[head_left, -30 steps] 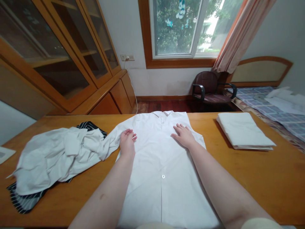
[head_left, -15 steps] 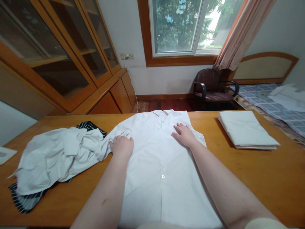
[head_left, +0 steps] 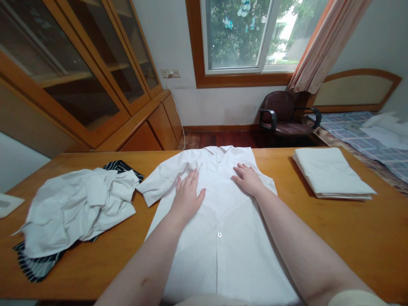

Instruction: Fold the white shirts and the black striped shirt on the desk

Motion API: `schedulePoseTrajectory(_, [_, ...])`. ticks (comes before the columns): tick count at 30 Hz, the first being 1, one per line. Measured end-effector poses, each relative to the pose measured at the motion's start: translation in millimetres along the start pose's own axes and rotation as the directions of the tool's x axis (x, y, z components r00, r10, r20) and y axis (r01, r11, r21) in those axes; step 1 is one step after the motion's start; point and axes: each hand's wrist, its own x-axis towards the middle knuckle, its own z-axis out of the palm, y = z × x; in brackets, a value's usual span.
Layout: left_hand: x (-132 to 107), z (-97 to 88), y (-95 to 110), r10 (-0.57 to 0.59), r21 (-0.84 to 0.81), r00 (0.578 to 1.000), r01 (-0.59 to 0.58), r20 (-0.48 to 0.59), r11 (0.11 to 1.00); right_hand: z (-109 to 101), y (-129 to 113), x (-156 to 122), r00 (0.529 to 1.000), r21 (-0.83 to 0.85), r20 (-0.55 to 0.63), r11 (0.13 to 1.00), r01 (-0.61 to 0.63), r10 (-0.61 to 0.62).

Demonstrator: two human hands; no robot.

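A white button-up shirt (head_left: 219,238) lies face up on the wooden table (head_left: 350,229), collar toward the window. My left hand (head_left: 188,196) rests flat and open on the shirt's left chest, fingers spread, beside the short left sleeve (head_left: 156,187), which lies pulled in toward the body. My right hand (head_left: 248,178) lies flat and open on the shirt's right shoulder area. Neither hand grips anything.
A crumpled white garment (head_left: 79,204) lies over a dark striped one (head_left: 35,265) at the table's left. A folded white stack (head_left: 331,174) sits at the right. A paper corner (head_left: 8,204) shows far left. Beyond the table are a chair (head_left: 283,117), cabinets and a bed (head_left: 366,131).
My left hand drew the shirt's left sleeve away from the crumpled pile, then moved right onto the chest and flattened. The right hand stayed in place.
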Motion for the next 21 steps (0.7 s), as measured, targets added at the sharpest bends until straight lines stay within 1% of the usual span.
schedulePoseTrajectory(2, [-1.2, 1.0, 1.8, 0.123, -0.052, 0.991, -0.120, 0.061, 0.991, 0.8, 0.3, 0.1, 1.000, -0.004, -0.006, 1.000, 0.002, -0.003])
schedulePoseTrajectory(5, [-3.0, 0.9, 3.0, 0.263, -0.138, 0.950, -0.242, 0.166, 0.960, 1.8, 0.6, 0.2, 1.000, -0.009, -0.012, 1.000, 0.003, -0.003])
schedulePoseTrajectory(8, [-4.1, 0.3, 2.7, 0.377, -0.246, 0.890, -0.317, 0.256, 0.916, 2.1, 0.6, 0.4, 1.000, -0.012, -0.013, 1.000, 0.004, -0.004])
schedulePoseTrajectory(9, [-3.9, 0.0, 2.2, 0.400, -0.279, 0.878, -0.328, 0.263, 0.903, 2.0, 0.5, 0.5, 1.000, -0.014, -0.014, 1.000, 0.005, -0.005])
schedulePoseTrajectory(10, [-3.3, -0.3, 1.5, 0.411, -0.303, 0.875, -0.332, 0.255, 0.894, 1.9, 0.3, 0.6, 1.000, -0.017, -0.014, 1.000, 0.006, -0.006])
schedulePoseTrajectory(11, [-2.4, -0.7, 0.4, 0.410, -0.313, 0.882, -0.331, 0.233, 0.890, 1.8, 0.2, 0.6, 1.000, -0.020, -0.015, 1.000, 0.007, -0.007])
schedulePoseTrajectory(13, [0.5, -1.2, -2.8, 0.358, -0.277, 0.922, -0.310, 0.145, 0.910, 1.7, 0.1, 0.6, 1.000, -0.023, -0.017, 1.000, 0.007, -0.007])
schedulePoseTrajectory(15, [3.8, -0.4, -7.6, 0.236, -0.166, 0.972, -0.230, 0.016, 0.959, 1.9, 0.2, 0.4, 1.000, -0.018, -0.019, 1.000, 0.006, -0.007])
schedulePoseTrajectory(17, [6.5, 2.7, -13.7, 0.109, -0.050, 0.990, -0.113, -0.089, 0.992, 2.0, 0.1, 0.2, 1.000, -0.007, -0.023, 1.000, 0.007, -0.007])
schedulePoseTrajectory(18, [7.6, 5.0, -16.9, 0.068, -0.011, 0.992, -0.070, -0.107, 0.998, 1.9, -0.2, 0.0, 1.000, 0.002, -0.029, 1.000, 0.008, -0.007])
schedulePoseTrajectory(19, [8.5, 7.7, -20.0, 0.047, 0.016, 0.994, -0.046, -0.099, 0.999, 1.7, -0.7, -0.2, 0.999, 0.013, -0.041, 1.000, 0.008, -0.007])
schedulePoseTrajectory(21, [10.0, 12.8, -24.9, 0.032, 0.045, 0.998, -0.030, -0.045, 0.999, 0.5, -2.9, -0.8, 0.997, 0.043, -0.075, 0.999, 0.021, -0.017])
